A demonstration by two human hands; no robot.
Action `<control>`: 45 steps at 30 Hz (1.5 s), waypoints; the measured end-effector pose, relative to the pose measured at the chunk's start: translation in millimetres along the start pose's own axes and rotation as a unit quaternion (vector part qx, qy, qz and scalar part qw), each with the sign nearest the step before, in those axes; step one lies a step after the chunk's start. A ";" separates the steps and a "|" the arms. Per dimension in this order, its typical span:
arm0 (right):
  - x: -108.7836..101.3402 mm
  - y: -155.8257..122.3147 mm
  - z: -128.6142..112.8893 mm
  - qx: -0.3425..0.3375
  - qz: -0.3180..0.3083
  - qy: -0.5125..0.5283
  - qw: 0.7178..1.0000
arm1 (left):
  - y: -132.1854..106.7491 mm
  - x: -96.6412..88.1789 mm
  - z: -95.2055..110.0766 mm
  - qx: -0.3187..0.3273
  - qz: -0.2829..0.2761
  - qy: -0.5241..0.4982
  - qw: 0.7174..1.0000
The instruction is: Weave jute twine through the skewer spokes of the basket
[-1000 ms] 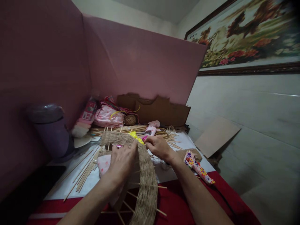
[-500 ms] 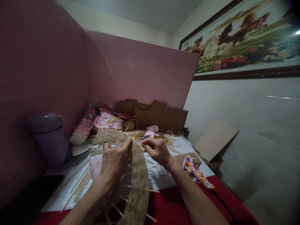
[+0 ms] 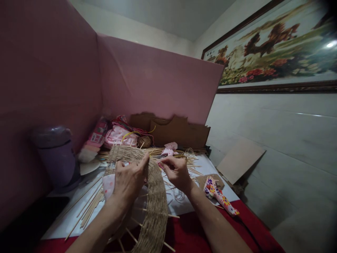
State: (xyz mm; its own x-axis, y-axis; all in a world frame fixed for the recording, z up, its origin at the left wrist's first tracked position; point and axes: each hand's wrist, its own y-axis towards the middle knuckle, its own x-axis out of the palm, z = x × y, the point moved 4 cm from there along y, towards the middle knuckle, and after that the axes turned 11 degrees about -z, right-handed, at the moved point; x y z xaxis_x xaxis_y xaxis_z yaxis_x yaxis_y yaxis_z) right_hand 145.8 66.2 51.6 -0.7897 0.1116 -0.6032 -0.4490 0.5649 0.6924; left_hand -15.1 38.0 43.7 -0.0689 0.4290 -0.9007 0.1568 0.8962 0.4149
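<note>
A curved band woven from brown twine [image 3: 157, 196] around thin wooden sticks arches across the front of the table, with stick ends poking out on both sides. My left hand [image 3: 130, 179] grips its inner edge, the index finger stretched along the top and the thumb out of sight. Close to that fingertip is a small bit of yellow strand [image 3: 150, 155]. Just right of the band, my right hand [image 3: 176, 171] is closed in a pinch at the strand's other end. The fingers hide most of what they hold.
Loose wooden sticks [image 3: 91, 207] lie at left beside a purple lidded container [image 3: 59, 161]. Behind are a twine ball [image 3: 144, 141], pink spotted cloth [image 3: 121, 136] and cardboard [image 3: 171, 129]. A flower-patterned glue gun [image 3: 220, 196] with a cord rests at right.
The yellow strand between my hands shows less than before. My right hand has shifted slightly, staying in a pinch; my left hand keeps its hold on the woven band.
</note>
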 end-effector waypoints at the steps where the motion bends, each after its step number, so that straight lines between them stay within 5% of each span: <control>1: -0.3 -0.2 -0.1 0.004 0.004 0.002 1.000 | 0.0 -0.5 -0.1 -0.003 -0.004 -0.002 1.000; 24: 6.5 1.9 4.5 0.080 -0.062 0.145 0.984 | 0.9 -7.1 -7.4 -0.010 -0.020 -0.026 0.999; 36: 10.2 1.7 18.1 0.188 -0.079 0.427 0.881 | 3.3 -14.8 -12.0 -0.047 -0.051 -0.148 0.987; 45: 3.1 3.7 21.5 0.169 -0.094 0.387 0.901 | 0.9 -19.4 -25.7 -0.105 0.009 -0.095 0.990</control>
State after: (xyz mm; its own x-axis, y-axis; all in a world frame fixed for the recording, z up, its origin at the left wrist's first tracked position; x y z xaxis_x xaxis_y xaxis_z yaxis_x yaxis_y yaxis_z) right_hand 150.6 86.2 43.7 -0.8262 -0.5432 -0.1495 -0.5564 0.7450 0.3679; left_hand -38.9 33.3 64.8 0.1220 0.4346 -0.8923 -0.0532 0.9006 0.4314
